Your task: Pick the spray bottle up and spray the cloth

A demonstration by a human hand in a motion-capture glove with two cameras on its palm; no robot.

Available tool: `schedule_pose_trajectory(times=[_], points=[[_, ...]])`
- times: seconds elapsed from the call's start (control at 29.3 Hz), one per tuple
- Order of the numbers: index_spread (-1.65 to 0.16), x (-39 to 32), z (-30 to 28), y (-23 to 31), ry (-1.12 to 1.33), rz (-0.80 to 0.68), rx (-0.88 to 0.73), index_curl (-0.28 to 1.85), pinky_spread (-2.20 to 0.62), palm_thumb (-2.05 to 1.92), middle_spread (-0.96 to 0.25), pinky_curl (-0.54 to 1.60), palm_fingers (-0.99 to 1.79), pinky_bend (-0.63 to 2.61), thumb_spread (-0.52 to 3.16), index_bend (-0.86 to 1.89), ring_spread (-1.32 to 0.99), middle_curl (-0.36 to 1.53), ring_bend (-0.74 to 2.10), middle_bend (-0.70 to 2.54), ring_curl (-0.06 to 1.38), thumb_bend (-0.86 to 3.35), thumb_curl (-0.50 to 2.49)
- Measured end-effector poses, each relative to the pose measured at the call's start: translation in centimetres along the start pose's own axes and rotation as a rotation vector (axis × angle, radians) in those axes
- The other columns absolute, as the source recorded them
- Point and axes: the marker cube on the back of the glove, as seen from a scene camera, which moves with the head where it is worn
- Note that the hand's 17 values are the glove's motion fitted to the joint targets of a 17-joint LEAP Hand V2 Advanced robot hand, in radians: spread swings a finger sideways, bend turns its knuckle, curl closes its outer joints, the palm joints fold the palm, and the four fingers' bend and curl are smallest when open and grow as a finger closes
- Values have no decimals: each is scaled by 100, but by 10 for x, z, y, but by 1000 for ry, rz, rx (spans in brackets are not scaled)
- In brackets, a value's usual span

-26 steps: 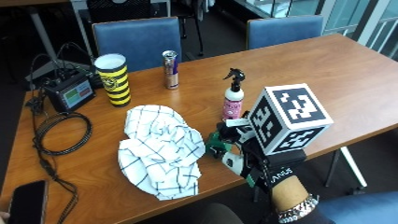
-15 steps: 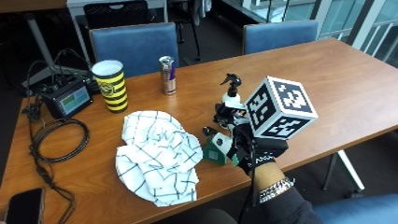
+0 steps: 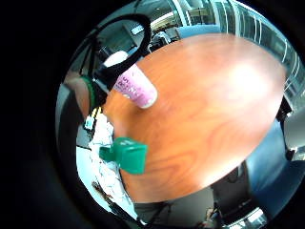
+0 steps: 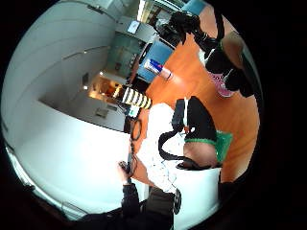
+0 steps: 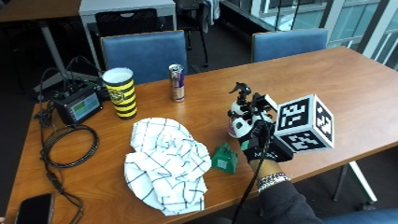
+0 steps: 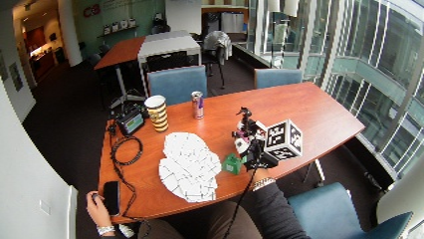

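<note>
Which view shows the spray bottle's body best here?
The little finger side palm view: the spray bottle shows its pink body clearly. In the outside view the right hand covers most of it; the thumb side view shows only part.

The table (image 5: 348, 88) looks like smooth reddish wood with a soft sheen, window light glaring off it. The cloth (image 5: 167, 165) is matt white fabric, checked with thin dark lines and deeply rumpled. At its 3 o'clock sits a green block (image 5: 224, 158) (plastic, by its slight shine). The spray bottle (image 3: 134, 86) has a glossy pink-and-white plastic body and a black trigger head. The can (image 5: 177, 82) at the cloth's 12 o'clock is shiny metal.
</note>
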Motion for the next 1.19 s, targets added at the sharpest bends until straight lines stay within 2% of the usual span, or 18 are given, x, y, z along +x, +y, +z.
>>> schedule_pose_trajectory(times=[0.14,0.31,0.51,0.75,0.99,1.19], points=[[-32,7,4,-13,-38,57,47,27,-3,74,-15,29,110,24,99,11,-14,35,48,34,35,23,36],[-31,6,17,-25,-118,117,32,26,-5,78,-17,31,103,28,95,8,-14,37,50,31,37,19,39],[-32,12,34,-38,-302,190,-44,28,2,80,-15,34,80,24,96,15,-13,38,40,27,37,15,41],[-32,22,44,-41,-365,221,-73,32,7,89,-16,30,89,15,89,21,-13,38,34,27,34,13,46],[-32,25,52,-45,-436,196,-109,38,7,99,-20,26,102,11,74,26,-15,42,32,32,34,10,51],[-32,32,66,-45,-486,96,-188,43,6,99,-20,25,109,14,69,32,-15,44,31,33,36,4,54]])
